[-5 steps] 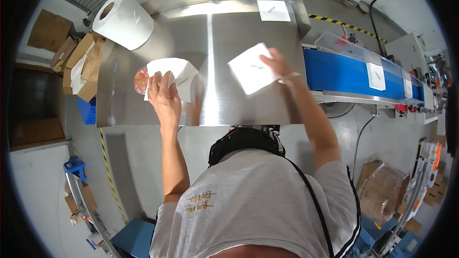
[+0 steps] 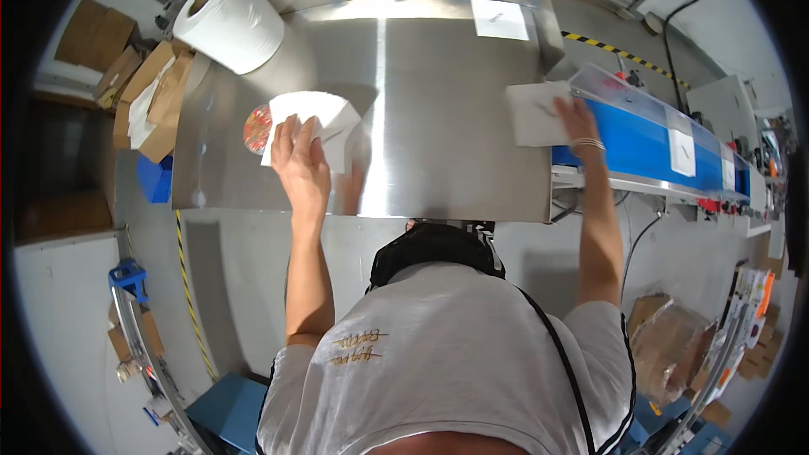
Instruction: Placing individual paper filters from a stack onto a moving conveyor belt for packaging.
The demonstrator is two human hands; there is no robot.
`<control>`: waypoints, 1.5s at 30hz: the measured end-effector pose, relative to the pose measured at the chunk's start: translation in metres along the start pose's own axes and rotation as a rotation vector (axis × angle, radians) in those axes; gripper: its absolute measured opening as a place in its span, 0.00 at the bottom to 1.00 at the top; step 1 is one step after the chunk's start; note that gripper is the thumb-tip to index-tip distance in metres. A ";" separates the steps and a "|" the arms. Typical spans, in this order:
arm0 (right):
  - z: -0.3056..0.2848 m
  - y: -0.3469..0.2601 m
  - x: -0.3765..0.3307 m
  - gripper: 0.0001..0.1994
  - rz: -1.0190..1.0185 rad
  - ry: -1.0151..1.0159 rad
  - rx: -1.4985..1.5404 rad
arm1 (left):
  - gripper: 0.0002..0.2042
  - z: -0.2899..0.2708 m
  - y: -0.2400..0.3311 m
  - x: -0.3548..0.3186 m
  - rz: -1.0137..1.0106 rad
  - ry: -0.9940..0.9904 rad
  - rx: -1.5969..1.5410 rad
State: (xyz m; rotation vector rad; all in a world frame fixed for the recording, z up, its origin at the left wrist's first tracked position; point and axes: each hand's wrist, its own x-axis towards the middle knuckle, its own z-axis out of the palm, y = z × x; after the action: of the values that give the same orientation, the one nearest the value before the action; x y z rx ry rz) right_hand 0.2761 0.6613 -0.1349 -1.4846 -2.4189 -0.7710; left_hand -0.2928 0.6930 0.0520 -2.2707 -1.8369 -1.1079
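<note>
A fanned stack of flat white paper pieces (image 2: 333, 118), each with a small dark print, lies on the steel table (image 2: 447, 135). On it rests my left hand (image 2: 302, 156), open with its fingers stretched and slightly apart. A round red patterned thing (image 2: 256, 129) pokes out from the stack's left side. My right hand (image 2: 580, 122) grips one square white paper piece (image 2: 533, 115) by its right side, blurred by motion. That piece hangs across the table's right edge and the near end of the blue conveyor belt (image 2: 628, 139).
Another white piece (image 2: 500, 19) lies at the table's back right. Farther along the belt sits a similar piece (image 2: 682, 152), under a clear side guard (image 2: 619, 93). A big white roll (image 2: 232, 25) stands at the back left, beside open cardboard boxes (image 2: 156, 101).
My right hand has carried its white paper piece rightward, from above the table to the conveyor's end. My left hand stays on the stack. The whole view has shifted slightly.
</note>
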 end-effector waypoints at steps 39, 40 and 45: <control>-0.097 -0.047 0.073 0.17 1.119 -0.088 1.286 | 0.25 0.046 0.115 -0.031 0.031 -0.137 -0.093; -0.108 -0.037 0.065 0.17 1.246 -0.028 1.334 | 0.25 0.049 0.133 -0.037 0.012 -0.165 -0.121; -0.088 0.045 -0.011 0.22 1.339 -0.046 1.047 | 0.26 0.060 0.194 -0.057 -0.043 -0.213 -0.201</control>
State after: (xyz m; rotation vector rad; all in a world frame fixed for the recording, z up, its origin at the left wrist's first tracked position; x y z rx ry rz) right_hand 0.3118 0.6228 -0.0510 -1.9272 -0.9098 0.6859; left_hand -0.0985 0.6105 0.0557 -2.5638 -1.9361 -1.1447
